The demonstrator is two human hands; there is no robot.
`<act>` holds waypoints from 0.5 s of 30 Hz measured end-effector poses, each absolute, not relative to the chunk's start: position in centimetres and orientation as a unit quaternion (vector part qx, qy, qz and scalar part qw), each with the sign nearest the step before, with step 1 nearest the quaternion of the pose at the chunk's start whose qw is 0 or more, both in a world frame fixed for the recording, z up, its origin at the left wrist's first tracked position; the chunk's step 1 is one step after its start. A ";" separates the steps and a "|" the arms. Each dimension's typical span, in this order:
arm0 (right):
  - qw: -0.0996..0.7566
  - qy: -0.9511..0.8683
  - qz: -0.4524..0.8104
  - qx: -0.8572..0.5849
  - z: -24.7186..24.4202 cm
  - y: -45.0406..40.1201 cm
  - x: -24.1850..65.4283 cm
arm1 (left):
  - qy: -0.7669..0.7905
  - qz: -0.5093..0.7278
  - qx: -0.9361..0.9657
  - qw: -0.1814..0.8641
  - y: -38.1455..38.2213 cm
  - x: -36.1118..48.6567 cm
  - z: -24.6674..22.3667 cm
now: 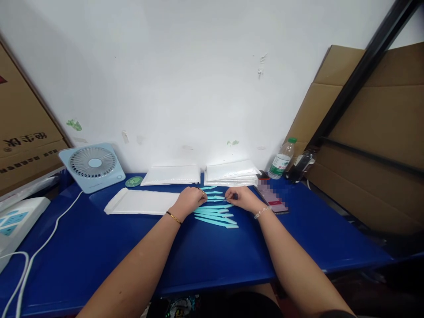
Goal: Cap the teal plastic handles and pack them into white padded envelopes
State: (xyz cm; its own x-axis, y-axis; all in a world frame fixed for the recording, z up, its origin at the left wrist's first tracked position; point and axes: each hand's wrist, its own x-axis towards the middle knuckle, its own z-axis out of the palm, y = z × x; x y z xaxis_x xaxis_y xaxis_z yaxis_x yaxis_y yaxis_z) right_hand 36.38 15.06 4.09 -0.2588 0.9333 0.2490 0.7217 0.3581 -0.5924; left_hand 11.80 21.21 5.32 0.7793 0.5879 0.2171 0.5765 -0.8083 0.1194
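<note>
Several slim turquoise eyebrow razors (214,217) lie fanned out on the blue table, their paler tips pointing right. My left hand (190,199) is closed in a pinch at the handle end of one eyebrow razor (213,198), just above the others. My right hand (243,198) pinches at the other end of that razor, where a small clear piece shows at the fingertips. Fingers partly hide both ends. A long white padded mailer (141,202) lies flat to the left, reaching up to my left hand.
Two stacks of white bubble mailers, a left one (170,175) and a right one (232,172), lie by the wall. A blue fan (95,165) stands left, near a power strip (20,223). Right are a phone (273,198), a water bottle (281,161) and a dark bottle (300,165).
</note>
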 end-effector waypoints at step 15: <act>0.286 -0.797 0.178 -0.501 4.5 14.8 34.1 | 0.281 0.141 0.947 0.069 20.8 12.4 4.8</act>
